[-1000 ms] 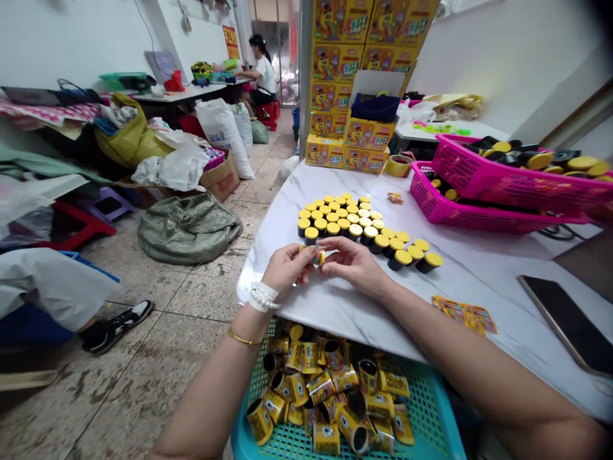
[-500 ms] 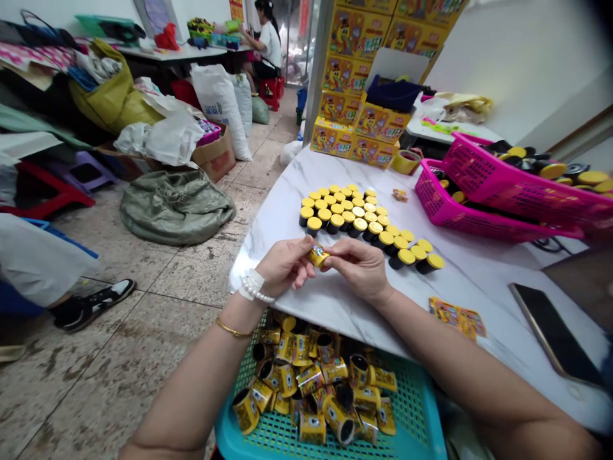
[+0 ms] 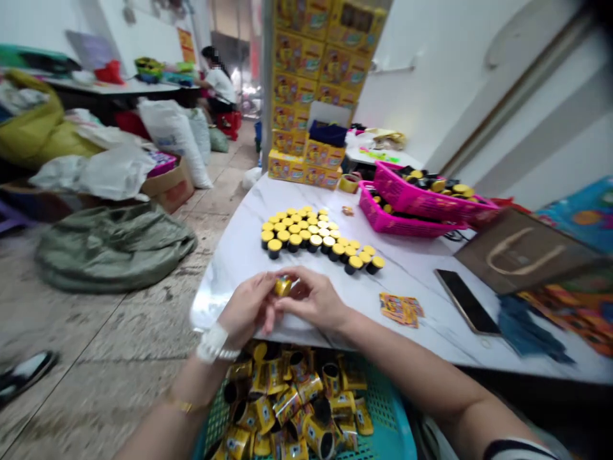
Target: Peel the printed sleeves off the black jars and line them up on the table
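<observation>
Between my two hands, above the near edge of the white marbled table (image 3: 225, 255), is a small cup with a yellow printed label (image 3: 282, 287). My left hand (image 3: 251, 303) closes its fingers on the cup's left side. My right hand (image 3: 313, 297) curves round the other side, with thumb and fingers at the cup. Just beyond stand several black cups with yellow lids (image 3: 306, 231) in packed rows. Below the table edge, a teal basket (image 3: 387, 415) holds many labelled yellow cups (image 3: 287, 402), lying in a jumble.
Flat printed labels (image 3: 401, 310) and a phone (image 3: 467, 300) lie to the right. Pink baskets (image 3: 416, 204) of black and yellow pieces stand behind, near a stack of yellow boxes (image 3: 306, 83). A brown paper bag (image 3: 512, 252) is at far right. Another person (image 3: 220, 86) sits in the background.
The camera view has swung to the right, so the scene shifts left. My right hand's fingers have spread further round the small cup, which both hands still hold.
</observation>
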Available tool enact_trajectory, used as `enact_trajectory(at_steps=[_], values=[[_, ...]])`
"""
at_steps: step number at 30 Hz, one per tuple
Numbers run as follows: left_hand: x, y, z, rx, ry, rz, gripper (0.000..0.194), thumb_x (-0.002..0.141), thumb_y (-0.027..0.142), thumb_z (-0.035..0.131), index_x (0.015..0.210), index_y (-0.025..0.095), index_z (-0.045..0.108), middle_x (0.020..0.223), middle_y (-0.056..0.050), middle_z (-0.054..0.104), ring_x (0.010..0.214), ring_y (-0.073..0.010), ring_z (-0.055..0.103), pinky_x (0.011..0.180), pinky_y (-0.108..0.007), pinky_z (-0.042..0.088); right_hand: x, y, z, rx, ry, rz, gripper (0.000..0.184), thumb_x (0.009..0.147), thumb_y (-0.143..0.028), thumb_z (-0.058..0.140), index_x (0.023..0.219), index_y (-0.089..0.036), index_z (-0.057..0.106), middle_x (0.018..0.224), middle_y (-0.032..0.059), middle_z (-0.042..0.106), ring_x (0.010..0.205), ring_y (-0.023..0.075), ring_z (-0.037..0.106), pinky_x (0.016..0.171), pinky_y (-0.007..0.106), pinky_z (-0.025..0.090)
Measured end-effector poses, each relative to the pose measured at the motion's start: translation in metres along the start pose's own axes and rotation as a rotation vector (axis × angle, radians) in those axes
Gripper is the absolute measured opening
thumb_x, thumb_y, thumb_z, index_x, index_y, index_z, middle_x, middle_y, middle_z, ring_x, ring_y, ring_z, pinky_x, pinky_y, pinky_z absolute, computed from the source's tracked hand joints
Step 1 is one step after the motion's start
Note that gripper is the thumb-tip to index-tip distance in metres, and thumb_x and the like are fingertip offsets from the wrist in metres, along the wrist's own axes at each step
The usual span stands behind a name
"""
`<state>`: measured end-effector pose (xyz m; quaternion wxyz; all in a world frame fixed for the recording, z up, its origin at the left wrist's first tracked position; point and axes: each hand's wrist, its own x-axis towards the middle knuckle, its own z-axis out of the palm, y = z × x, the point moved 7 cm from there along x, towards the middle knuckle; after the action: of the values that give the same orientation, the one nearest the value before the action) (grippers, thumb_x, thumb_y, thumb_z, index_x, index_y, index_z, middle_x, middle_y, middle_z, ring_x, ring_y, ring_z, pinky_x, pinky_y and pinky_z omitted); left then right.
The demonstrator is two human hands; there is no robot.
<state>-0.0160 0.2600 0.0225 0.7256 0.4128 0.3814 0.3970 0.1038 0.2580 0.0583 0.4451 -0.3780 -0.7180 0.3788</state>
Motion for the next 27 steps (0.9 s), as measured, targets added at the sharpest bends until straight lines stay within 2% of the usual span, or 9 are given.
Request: enact_trajectory(at_steps=[4, 7, 9, 11, 12, 15, 18, 22, 27], values=[[-0.032, -0.019, 0.005, 0.252, -0.027, -0.107, 0.047, 0.081, 0.062, 0.062, 0.097, 0.02, 0.051, 0.051, 0.003, 0.063, 0.028, -0.0102, 0.048, 0.028, -0.015, 0.03, -0.052, -0.029, -0.002, -0.219, 0.111, -0.098, 0.032, 0.077, -0.019, 0.063, 0.109, -0.016, 0.067, 0.076, 0.0028, 0.07, 0.058, 0.0122, 0.063, 0.056, 0.025, 0.055], [-0.048, -0.019, 0.005, 0.416, 0.036, -0.087, 0.046, 0.082, 0.06, 0.063, 0.103, 0.021, 0.051, 0.049, 0.005, 0.06, 0.031, -0.0095, 0.047, 0.032, -0.015, 0.03, -0.087, -0.046, -0.002, -0.304, 0.007, -0.16, 0.036, 0.079, -0.021, 0.064, 0.113, -0.014, 0.067, 0.081, 0.0055, 0.073, 0.062, 0.0143, 0.066, 0.059, 0.025, 0.056], [-0.052, -0.014, 0.008, 0.452, 0.091, -0.052, 0.043, 0.083, 0.058, 0.062, 0.102, 0.021, 0.052, 0.051, 0.006, 0.059, 0.034, -0.0087, 0.047, 0.036, -0.016, 0.032, -0.103, -0.048, -0.016, -0.364, -0.052, -0.175, 0.043, 0.082, -0.032, 0.07, 0.121, -0.014, 0.065, 0.088, 0.0072, 0.075, 0.071, 0.0169, 0.069, 0.064, 0.028, 0.057], [-0.05, -0.011, 0.013, 0.465, 0.114, -0.024, 0.041, 0.083, 0.057, 0.062, 0.101, 0.02, 0.054, 0.053, 0.005, 0.059, 0.038, -0.0088, 0.047, 0.039, -0.017, 0.034, -0.114, -0.04, -0.051, -0.486, 0.039, -0.151, 0.046, 0.084, -0.042, 0.071, 0.122, -0.016, 0.065, 0.096, 0.0087, 0.075, 0.081, 0.0194, 0.069, 0.073, 0.032, 0.057], [-0.048, -0.011, 0.017, 0.468, 0.104, -0.016, 0.041, 0.083, 0.057, 0.062, 0.099, 0.02, 0.055, 0.054, 0.005, 0.059, 0.039, -0.0092, 0.047, 0.039, -0.018, 0.035, -0.119, -0.033, -0.077, -0.58, 0.15, -0.106, 0.038, 0.087, -0.04, 0.068, 0.118, -0.018, 0.068, 0.097, 0.0089, 0.075, 0.085, 0.02, 0.068, 0.077, 0.034, 0.056], [-0.036, -0.014, 0.029, 0.495, 0.058, 0.004, 0.04, 0.082, 0.057, 0.063, 0.094, 0.019, 0.058, 0.054, 0.004, 0.059, 0.04, -0.0099, 0.048, 0.041, -0.02, 0.036, -0.139, -0.002, -0.158, -0.916, 0.48, 0.16, 0.023, 0.089, -0.032, 0.065, 0.104, -0.019, 0.077, 0.092, 0.0107, 0.071, 0.089, 0.0242, 0.063, 0.081, 0.041, 0.052], [-0.025, -0.018, 0.037, 0.55, 0.041, 0.04, 0.038, 0.084, 0.055, 0.062, 0.093, 0.018, 0.06, 0.054, 0.003, 0.059, 0.042, -0.0098, 0.048, 0.042, -0.02, 0.036, -0.152, 0.032, -0.199, -0.931, 0.446, 0.35, 0.017, 0.084, -0.031, 0.07, 0.094, -0.021, 0.08, 0.083, 0.0079, 0.069, 0.082, 0.0234, 0.061, 0.075, 0.039, 0.051], [-0.015, -0.022, 0.05, 0.566, -0.014, 0.054, 0.035, 0.085, 0.052, 0.062, 0.091, 0.018, 0.061, 0.054, 0.004, 0.059, 0.042, -0.0092, 0.049, 0.043, -0.02, 0.038, -0.156, 0.039, -0.204, -0.907, 0.446, 0.299, 0.009, 0.083, -0.025, 0.072, 0.079, -0.021, 0.079, 0.076, 0.0057, 0.069, 0.08, 0.0226, 0.06, 0.073, 0.038, 0.05], [-0.003, -0.027, 0.072, 0.479, -0.056, 0.051, 0.033, 0.085, 0.05, 0.062, 0.089, 0.017, 0.061, 0.06, 0.001, 0.061, 0.044, -0.0092, 0.05, 0.042, -0.02, 0.038, -0.139, 0.008, -0.175, -0.86, 0.61, 0.082, 0.008, 0.084, -0.022, 0.072, 0.086, -0.023, 0.079, 0.083, 0.0059, 0.068, 0.082, 0.0212, 0.062, 0.075, 0.038, 0.052]])
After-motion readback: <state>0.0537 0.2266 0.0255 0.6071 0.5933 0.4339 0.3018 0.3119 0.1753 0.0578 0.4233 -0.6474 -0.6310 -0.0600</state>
